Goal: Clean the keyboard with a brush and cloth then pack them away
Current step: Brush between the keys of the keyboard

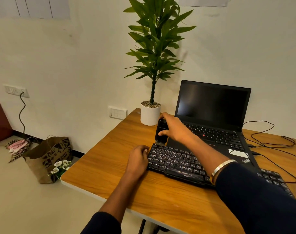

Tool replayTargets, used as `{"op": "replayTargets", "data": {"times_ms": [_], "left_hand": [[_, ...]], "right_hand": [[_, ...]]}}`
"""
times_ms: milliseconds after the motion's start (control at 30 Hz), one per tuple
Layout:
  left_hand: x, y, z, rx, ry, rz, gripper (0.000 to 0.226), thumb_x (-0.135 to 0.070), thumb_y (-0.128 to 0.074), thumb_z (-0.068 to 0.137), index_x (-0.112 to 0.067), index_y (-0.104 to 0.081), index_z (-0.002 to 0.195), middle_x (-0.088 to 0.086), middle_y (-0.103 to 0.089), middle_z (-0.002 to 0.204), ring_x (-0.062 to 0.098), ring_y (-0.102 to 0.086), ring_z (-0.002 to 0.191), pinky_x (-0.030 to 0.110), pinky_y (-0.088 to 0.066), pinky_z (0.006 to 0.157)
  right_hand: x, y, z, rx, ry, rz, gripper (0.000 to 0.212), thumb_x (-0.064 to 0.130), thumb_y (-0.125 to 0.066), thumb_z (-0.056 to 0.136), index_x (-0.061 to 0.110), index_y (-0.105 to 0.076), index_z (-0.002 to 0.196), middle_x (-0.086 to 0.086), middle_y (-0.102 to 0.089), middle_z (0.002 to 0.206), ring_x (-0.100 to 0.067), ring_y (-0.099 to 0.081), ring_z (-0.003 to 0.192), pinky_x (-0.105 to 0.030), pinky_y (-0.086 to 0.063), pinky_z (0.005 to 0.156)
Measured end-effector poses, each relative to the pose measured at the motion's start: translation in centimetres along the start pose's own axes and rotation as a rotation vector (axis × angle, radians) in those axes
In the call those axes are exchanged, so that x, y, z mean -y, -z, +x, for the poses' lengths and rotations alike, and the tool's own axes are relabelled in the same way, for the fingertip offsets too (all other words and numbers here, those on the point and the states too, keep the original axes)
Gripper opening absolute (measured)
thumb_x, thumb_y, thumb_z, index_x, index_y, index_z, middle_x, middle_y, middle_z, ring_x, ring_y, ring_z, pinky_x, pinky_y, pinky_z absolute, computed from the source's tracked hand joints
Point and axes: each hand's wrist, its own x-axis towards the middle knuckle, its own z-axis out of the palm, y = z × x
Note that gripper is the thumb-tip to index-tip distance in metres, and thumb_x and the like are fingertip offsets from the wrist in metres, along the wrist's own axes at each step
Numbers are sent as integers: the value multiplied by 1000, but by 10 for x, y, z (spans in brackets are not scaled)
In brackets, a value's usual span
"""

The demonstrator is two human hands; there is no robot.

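Right hand [172, 128] gripping black rectangular brush [161, 130], bristles down at far left corner of black plastic keyboard [174, 162] on wooden desk [110, 159]. Left hand [138, 157] loosely curled against keyboard's left edge. Open black laptop [213, 115] just behind, white potted plant [150, 114] beyond brush.

We see a wooden bench [110, 168] carrying a black keyboard [176, 163], an open laptop [214, 130] just behind it, a white plant pot [149, 115] at the far corner and loose black cables [268, 141]
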Motion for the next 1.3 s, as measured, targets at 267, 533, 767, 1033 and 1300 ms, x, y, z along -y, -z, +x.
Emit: {"op": "replayTargets", "data": {"times_ms": [267, 533, 767, 1033, 1300], "left_hand": [[0, 33, 17, 496, 85, -202, 41, -16, -51, 100, -19, -47, 141, 4, -55, 136, 17, -56, 119, 28, -53, 94], [1, 53, 40, 909, 107, -44, 127, -34, -88, 64, -29, -2, 157, 1, -19, 161, 24, -26, 145, 40, -31, 117], [4, 48, 37, 871, 21, 18, 122, -34, -91, 62, -30, -13, 155, -7, -27, 155, 17, -30, 141, 42, -33, 117], [2, 45, 20, 748, -56, 139, 121, -46, -88, 64, -22, -13, 156, -11, -11, 160, 16, -19, 145, 39, -26, 120], [0, 44, 11, 683, -47, 150, 136, -71, -81, 45, -21, -19, 155, -9, -17, 158, 14, -24, 142, 36, -28, 119]], "right_hand": [[-2, 5, 0, 0, -17, 37, 59, 16, -76, 78, 18, -45, 127, -7, -52, 132, -23, -51, 122, -37, -45, 98], [-3, 0, 3, 5, -13, 59, 60, 19, -76, 78, 21, -44, 129, -5, -52, 134, -22, -50, 123, -36, -44, 98], [-2, -4, 2, 20, -22, 58, 59, 19, -74, 80, 23, -44, 131, -6, -51, 134, -23, -48, 125, -40, -44, 102], [4, 19, 2, 145, -54, -97, 58, 14, -74, 80, 16, -47, 131, -8, -54, 132, -26, -52, 122, -37, -45, 98], [6, 3, -7, 10, -41, 83, 47, 12, -70, 83, 20, -48, 124, -8, -55, 129, -24, -53, 120, -39, -46, 99]]}}
